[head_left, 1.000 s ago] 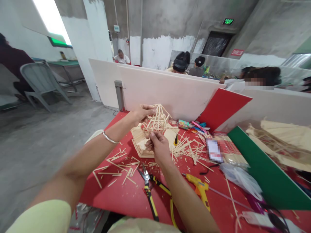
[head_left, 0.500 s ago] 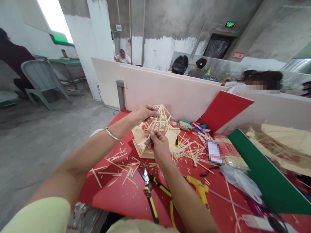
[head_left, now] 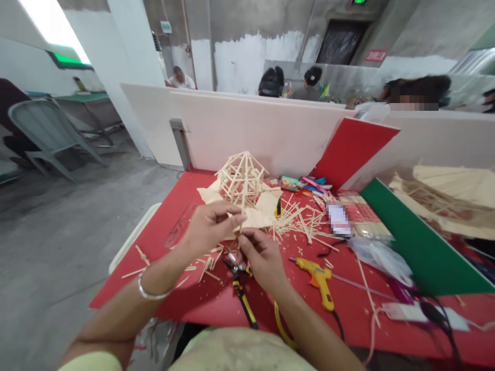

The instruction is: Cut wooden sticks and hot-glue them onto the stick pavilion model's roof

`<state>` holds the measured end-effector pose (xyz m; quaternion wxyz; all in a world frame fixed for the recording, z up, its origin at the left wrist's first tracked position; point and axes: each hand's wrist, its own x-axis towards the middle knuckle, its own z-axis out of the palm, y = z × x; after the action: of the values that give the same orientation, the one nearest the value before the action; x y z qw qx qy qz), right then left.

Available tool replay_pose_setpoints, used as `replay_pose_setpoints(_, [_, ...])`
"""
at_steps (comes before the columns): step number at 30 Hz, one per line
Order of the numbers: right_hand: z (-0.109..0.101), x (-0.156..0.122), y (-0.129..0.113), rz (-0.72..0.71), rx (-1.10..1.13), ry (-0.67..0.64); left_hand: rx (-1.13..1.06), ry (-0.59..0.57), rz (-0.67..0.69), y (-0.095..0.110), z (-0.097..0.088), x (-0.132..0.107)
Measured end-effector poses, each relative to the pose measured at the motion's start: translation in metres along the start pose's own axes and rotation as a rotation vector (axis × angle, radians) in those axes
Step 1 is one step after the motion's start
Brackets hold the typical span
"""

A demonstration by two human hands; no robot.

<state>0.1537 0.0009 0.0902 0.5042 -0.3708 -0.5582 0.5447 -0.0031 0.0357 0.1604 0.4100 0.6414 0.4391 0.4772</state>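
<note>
My left hand (head_left: 211, 224) is closed in a pinch on a thin wooden stick (head_left: 243, 202) that stands nearly upright. Just below, my right hand (head_left: 263, 252) has its thumb and fingers pressed together at the stick's lower end, partly hidden by the fingers. Beyond both hands, a domed frame of glued wooden sticks (head_left: 247, 175) stands by itself on the red table (head_left: 154, 304). Flat panels of sticks (head_left: 258, 218) lie in front of it and to its sides. Black-and-yellow cutters (head_left: 243, 304) lie right below my hands.
A yellow glue gun (head_left: 317, 278) lies right of my right forearm. Loose sticks (head_left: 305, 221) and a yellow utility knife (head_left: 278, 207) are scattered nearby. A plastic bag (head_left: 381, 260) and a green board (head_left: 417, 242) are further right. A white partition (head_left: 240, 123) runs behind; people sit beyond it.
My left hand has come off the stick frame, and both hands have drawn down and nearer to me, meeting at one stick. The camera view has shifted too.
</note>
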Motion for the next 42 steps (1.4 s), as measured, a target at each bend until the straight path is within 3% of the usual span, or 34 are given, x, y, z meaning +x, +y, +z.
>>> replay_pose_setpoints(5, [-0.021, -0.048, 0.022, 0.035, -0.246, 0.036, -0.283, 0.065, -0.218, -0.051, 0.054, -0.051])
replay_pose_setpoints(9, [-0.036, -0.082, 0.049, 0.168, -0.282, 0.067, -0.358, 0.041, -0.314, -0.069, 0.081, -0.066])
replay_pose_setpoints(13, [-0.065, -0.089, 0.057, 0.186, -0.361, 0.018, -0.341, 0.001, -0.333, -0.077, 0.083, -0.071])
replay_pose_setpoints(17, [-0.104, -0.071, 0.049, 0.180, -0.594, 0.171, -0.427, -0.023, -0.448, -0.092, 0.080, -0.078])
replay_pose_setpoints(20, [-0.117, -0.063, 0.044, 0.150, -0.733, 0.241, -0.461, 0.011, -0.481, -0.105, 0.079, -0.081])
replay_pose_setpoints(25, [-0.098, -0.076, 0.051, 0.227, -0.731, 0.032, -0.509, 0.063, -0.506, -0.118, 0.077, -0.084])
replay_pose_setpoints(30, [-0.071, -0.083, 0.056, 0.275, -0.642, -0.002, -0.598, 0.106, -0.563, -0.120, 0.079, -0.084])
replay_pose_setpoints(37, [-0.026, -0.071, 0.067, 0.338, -0.150, -0.055, -0.739, 0.178, -0.622, -0.108, 0.083, -0.081])
replay_pose_setpoints(42, [-0.016, -0.062, 0.077, 0.400, 0.014, -0.063, -0.762, 0.204, -0.590, -0.096, 0.077, -0.074])
